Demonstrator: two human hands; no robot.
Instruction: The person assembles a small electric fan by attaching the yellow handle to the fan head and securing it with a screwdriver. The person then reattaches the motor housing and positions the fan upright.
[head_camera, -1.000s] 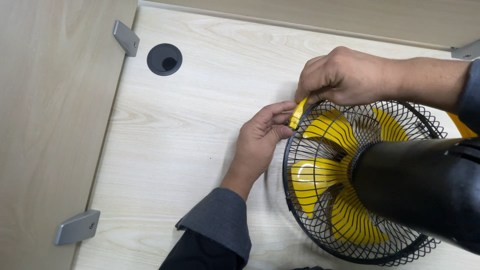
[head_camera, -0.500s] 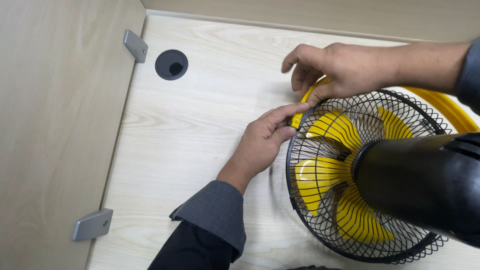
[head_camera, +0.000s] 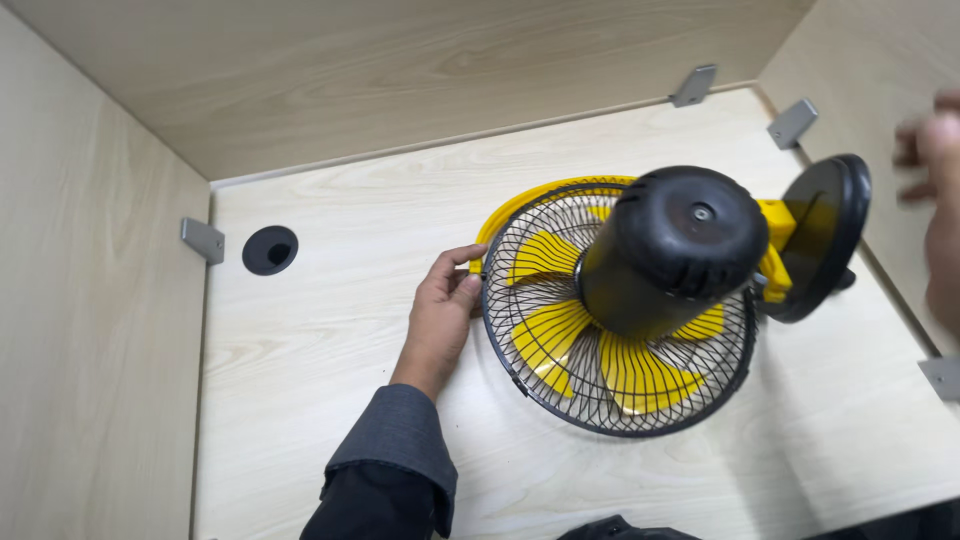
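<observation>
At the left rim of the fan (head_camera: 620, 310), the left hand (head_camera: 440, 315) lies flat-ish on the desk (head_camera: 330, 330), fingers together and curled against the black wire guard (head_camera: 560, 390), thumb raised toward the yellow ring (head_camera: 510, 207) behind it. Fingertips touch the guard's edge; whether they hook a wire, cannot tell. Grey sleeve cuff (head_camera: 400, 440) runs back toward the near edge.

Right hand (head_camera: 935, 200) at far right of view, blurred, lifted off the desk, well apart from the fan; fingers look loosely spread, holding nothing visible.

Fan lies face-down at desk centre-right: yellow blades (head_camera: 560, 335) seen through the guard, black motor housing (head_camera: 680, 245) pointing up toward the camera. Round black base (head_camera: 825, 235) tilted up on the right side, joined by a yellow bracket (head_camera: 780, 225).

Surroundings:
- Desk is pale wood-grain, boxed in by matching panels on left, far and right sides.
- Dark round cable hole (head_camera: 270, 250) at far left of desk, well apart from the left hand.
- Grey metal brackets at the panel joints: one at left (head_camera: 203, 240), two at far right corner (head_camera: 693, 85), one near right edge (head_camera: 942, 378).
- Dark object (head_camera: 620, 528) at near edge, cropped; kind not clear.
</observation>
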